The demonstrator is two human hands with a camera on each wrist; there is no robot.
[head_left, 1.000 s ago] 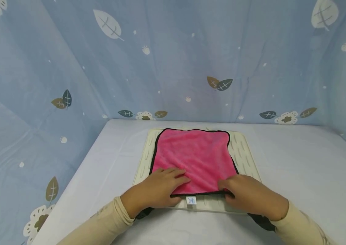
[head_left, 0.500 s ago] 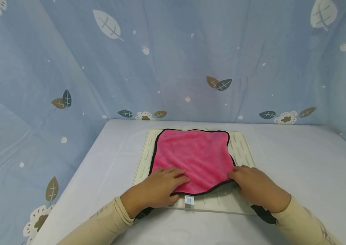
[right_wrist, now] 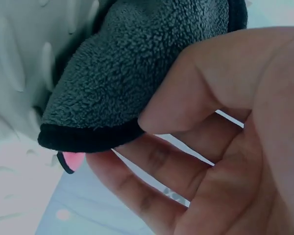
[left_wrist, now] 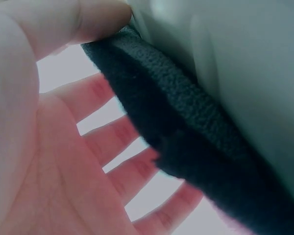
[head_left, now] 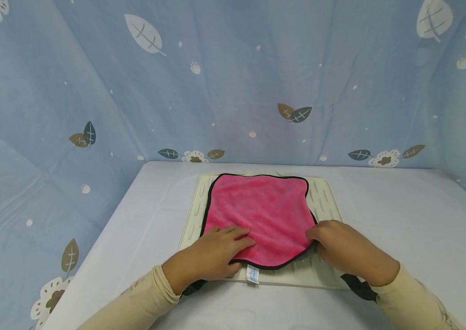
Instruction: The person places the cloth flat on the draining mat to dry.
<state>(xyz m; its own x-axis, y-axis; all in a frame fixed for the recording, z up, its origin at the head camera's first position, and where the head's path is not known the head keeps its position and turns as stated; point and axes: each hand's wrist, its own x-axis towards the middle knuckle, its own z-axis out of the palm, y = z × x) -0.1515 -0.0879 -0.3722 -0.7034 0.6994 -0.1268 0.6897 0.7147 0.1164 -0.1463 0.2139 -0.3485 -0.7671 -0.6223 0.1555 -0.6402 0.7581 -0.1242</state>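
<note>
A square pink plush cleaning cloth with black edging lies over a cream ridged board. Its grey underside shows in the right wrist view. My left hand holds the near left part, fingers spread over the top and thumb under the edge; in the left wrist view the dark edge runs between thumb and fingers. With thumb and fingers, my right hand pinches the near right corner, which is lifted off the board. A small white tag hangs from the near edge.
The board lies on a white-covered table. Behind and at the sides hangs a blue curtain printed with leaves and flowers. Dark wrist straps show below the hands.
My right hand has moved right and slightly away from me, from the cloth's near edge to its right corner, raising it. The near edge now bows toward me. My left hand has stayed put.
</note>
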